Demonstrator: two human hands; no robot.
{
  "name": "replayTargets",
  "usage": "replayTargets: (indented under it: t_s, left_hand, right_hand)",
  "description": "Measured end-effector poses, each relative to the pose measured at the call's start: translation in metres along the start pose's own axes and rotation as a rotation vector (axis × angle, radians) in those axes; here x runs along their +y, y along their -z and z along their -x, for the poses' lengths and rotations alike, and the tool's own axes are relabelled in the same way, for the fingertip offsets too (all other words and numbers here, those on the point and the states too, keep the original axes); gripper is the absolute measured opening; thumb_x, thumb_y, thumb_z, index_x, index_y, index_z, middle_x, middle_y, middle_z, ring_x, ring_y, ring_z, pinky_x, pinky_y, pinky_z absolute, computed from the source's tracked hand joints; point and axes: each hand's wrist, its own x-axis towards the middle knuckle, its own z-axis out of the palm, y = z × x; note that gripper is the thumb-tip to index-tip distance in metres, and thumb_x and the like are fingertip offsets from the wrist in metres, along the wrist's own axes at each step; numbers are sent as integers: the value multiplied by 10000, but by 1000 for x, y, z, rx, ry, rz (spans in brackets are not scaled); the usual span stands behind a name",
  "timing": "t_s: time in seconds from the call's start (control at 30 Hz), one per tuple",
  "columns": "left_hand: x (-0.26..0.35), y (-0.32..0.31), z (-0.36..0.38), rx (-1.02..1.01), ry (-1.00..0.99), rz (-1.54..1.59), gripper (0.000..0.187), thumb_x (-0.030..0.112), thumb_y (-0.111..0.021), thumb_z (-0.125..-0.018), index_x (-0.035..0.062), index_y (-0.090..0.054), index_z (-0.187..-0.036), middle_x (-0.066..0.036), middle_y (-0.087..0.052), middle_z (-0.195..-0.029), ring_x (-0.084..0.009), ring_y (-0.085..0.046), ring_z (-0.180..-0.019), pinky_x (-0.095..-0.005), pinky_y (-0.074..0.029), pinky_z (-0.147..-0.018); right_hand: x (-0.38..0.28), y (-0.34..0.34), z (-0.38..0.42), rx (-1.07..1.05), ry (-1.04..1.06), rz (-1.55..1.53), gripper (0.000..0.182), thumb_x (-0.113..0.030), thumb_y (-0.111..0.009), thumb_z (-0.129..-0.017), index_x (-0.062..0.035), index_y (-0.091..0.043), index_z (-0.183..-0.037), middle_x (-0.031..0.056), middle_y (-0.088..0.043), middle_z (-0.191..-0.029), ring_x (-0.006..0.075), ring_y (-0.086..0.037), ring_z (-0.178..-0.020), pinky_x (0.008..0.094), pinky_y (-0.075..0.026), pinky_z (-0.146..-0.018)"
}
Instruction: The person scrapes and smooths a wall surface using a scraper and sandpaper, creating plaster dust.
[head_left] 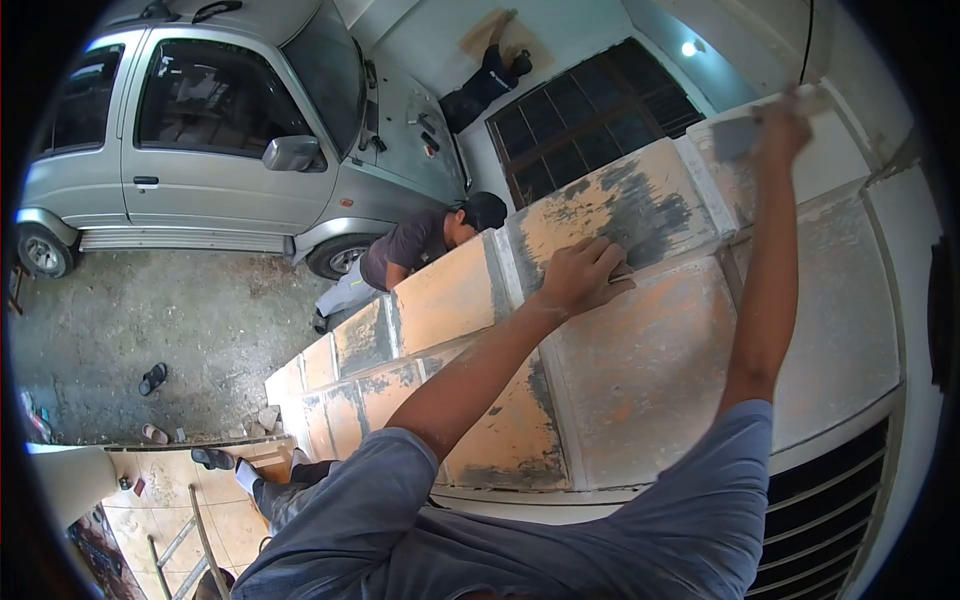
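My right hand [785, 132] is raised at the upper right, closed around a scraper. The broad grey blade of the scraper [737, 138] lies against or close to the upper part of the block-patterned wall [640, 350]; hand and tool are blurred. Against the same wall, at its horizontal ledge, is my left hand [590, 272] with curled fingers. Something thin and pale shows at its fingertips, too small to name. Around both hands the wall has flaking orange and grey paint, with dark bare patches.
A silver car [220, 150] is parked at the left. One person [420, 245] bends beside the wall; another person [490, 80] reaches up a far wall near a dark window grille [595, 110]. A metal ladder [180, 545] and loose sandals [153, 379] are below.
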Motion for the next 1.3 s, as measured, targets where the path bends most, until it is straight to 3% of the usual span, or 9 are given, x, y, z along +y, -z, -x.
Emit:
replayTargets:
  t_s: [0.23,0.37,0.5,0.63,0.77,0.83,1.03,1.1,1.3]
  left_hand:
    - [1,-3,3,-2,1,35,374,341,-816,-658,132,-547,-814,1,-546,-728,-170,-603,-665,-308,-482,-497]
    - [-2,-2,0,5,4,16,379,337,-820,-653,129,-548,-815,1,-547,-731,-171,-600,-660,-309,-482,-496]
    - [0,0,0,8,14,15,380,340,-821,-651,131,-547,-813,1,-546,-731,-176,-602,-664,-311,-484,-500]
    - [-3,-2,1,1,9,-1,383,344,-821,-650,130,-549,-815,-1,-548,-733,-178,-605,-670,-312,-489,-506]
    - [1,-2,2,-3,20,20,388,342,-823,-647,130,-546,-819,-2,-549,-734,-179,-605,-671,-314,-490,-509]
    - [1,-2,-1,2,13,6,390,342,-823,-647,131,-544,-820,-2,-549,-734,-179,-605,-671,-313,-490,-509]
    - [0,-3,3,-14,5,36,383,333,-821,-655,127,-548,-827,-6,-553,-730,-177,-608,-667,-312,-487,-503]
    - [-1,-2,0,2,3,27,384,330,-822,-652,125,-551,-830,-8,-554,-724,-179,-610,-670,-314,-485,-500]
    - [1,1,-1,-16,25,36,366,311,-797,-639,121,-539,-818,-30,-545,-750,-215,-604,-687,-337,-498,-524]
  right_hand:
    - [-12,12,5,104,-177,-179,577,-494,-539,-942,23,-613,-695,117,-593,-611,216,-563,-586,312,-445,-613]
    - [9,3,13,-274,-65,111,494,-426,-556,-952,47,-590,-815,110,-600,-642,190,-563,-595,322,-460,-604]
    - [-17,13,14,65,30,-321,430,-390,-588,-941,23,-568,-823,84,-563,-613,163,-536,-569,293,-406,-534]
    - [-12,-9,31,-286,182,133,405,-351,-576,-946,45,-577,-860,86,-574,-629,132,-540,-578,309,-501,-600]
    - [-31,-1,21,110,53,-362,395,-338,-618,-928,49,-571,-868,79,-557,-593,135,-533,-556,279,-428,-527]
    - [-1,-13,28,-121,-74,177,486,-361,-613,-923,124,-606,-905,105,-586,-677,165,-543,-513,296,-492,-540]
    - [-13,4,24,127,126,-209,500,-378,-646,-901,117,-624,-840,100,-598,-642,140,-536,-529,310,-469,-544]
    - [-10,-7,33,-125,383,122,476,-371,-644,-902,98,-625,-821,88,-588,-623,136,-516,-519,310,-478,-545]
    - [-15,6,21,99,-47,-111,414,-381,-598,-931,-7,-563,-756,72,-537,-601,158,-539,-549,299,-446,-552]
